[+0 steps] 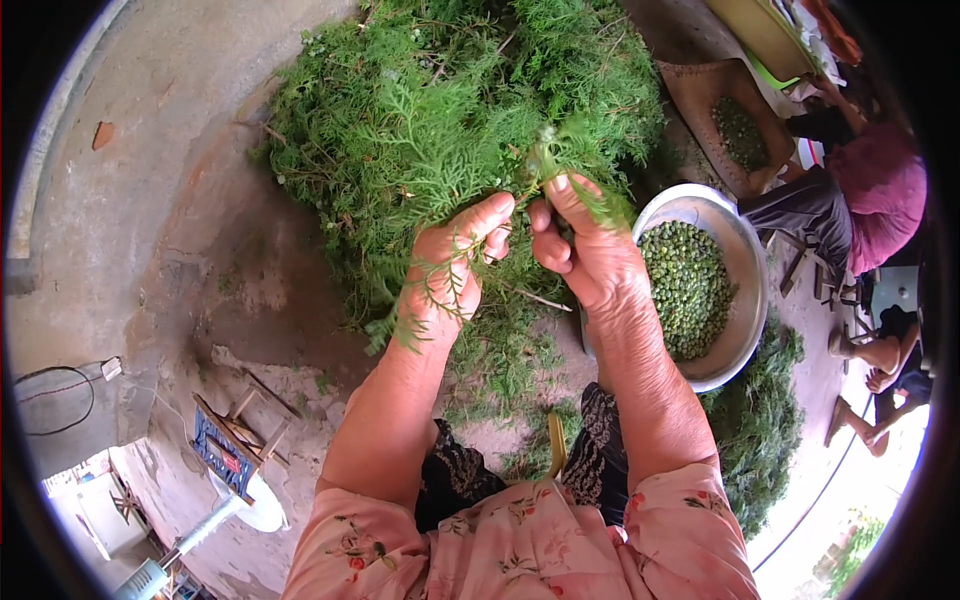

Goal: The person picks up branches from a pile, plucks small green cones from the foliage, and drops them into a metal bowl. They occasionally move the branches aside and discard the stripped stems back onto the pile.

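Observation:
Between my two hands is a green conifer sprig [442,161] with flat, scaly leaves. My left hand [461,251] pinches its thin stem between thumb and fingers, and leafy ends hang over the wrist. Close beside it, my right hand [589,232] grips the upper part, where pale cones and leaves show blurred at the thumb tip. Beyond both hands rises a large heap of cut conifer branches [337,135]. To the right of my right forearm stands a metal basin [742,330], holding many small green cones [682,285].
A brown scoop-shaped container [690,82] with green cones lies at the upper right, near a seated person in a purple top [885,195]. Another person's legs [870,360] show farther right. More cut branches [757,420] lie below the basin. A folding stool [232,450] and a pedestal fan [259,506] are at lower left.

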A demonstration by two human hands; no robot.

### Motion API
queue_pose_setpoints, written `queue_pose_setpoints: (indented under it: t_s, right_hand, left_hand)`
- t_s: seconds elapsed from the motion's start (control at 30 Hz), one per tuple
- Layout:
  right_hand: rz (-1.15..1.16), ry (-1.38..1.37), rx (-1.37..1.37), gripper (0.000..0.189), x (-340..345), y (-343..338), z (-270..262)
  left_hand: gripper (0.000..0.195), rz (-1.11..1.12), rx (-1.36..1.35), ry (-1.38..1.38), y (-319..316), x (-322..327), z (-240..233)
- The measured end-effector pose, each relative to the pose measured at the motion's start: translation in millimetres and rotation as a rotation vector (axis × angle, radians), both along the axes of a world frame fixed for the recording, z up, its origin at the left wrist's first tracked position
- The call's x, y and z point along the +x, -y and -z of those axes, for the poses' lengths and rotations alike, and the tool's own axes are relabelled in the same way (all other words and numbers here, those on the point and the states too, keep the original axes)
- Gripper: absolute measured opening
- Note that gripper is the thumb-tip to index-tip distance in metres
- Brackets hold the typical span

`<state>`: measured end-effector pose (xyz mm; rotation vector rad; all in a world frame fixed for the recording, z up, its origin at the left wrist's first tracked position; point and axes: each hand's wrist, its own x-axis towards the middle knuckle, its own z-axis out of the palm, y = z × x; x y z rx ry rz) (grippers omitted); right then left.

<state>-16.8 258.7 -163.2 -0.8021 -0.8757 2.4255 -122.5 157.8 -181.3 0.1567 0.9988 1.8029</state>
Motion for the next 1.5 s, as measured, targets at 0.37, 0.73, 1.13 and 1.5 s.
queue_pose_setpoints:
  t_s: [0.37,0.73,1.13,1.5]
  right_hand:
    - [0.322,-0.059,0.352,0.023,25.5,-36.1,-10.4]
    - [0.086,0.484,1.583,0.043,11.9,-8.1,-24.6]
    - [0.38,0.205,0.547,0.017,25.9,-41.4,-17.2]
    - [-0.09,0.311,0.538,0.037,16.9,-24.4,-18.0]
  left_hand:
    - [0.025,-0.134,-0.115,-0.392,8.5,-3.3,-1.4]
    - [0.028,-0.196,-0.106,-0.369,-5.1,2.2,-16.1]
    - [0.022,-0.18,-0.203,-0.286,2.5,1.7,-16.6]
    - [0.03,-0.043,-0.201,-0.403,4.9,-6.8,-23.8]
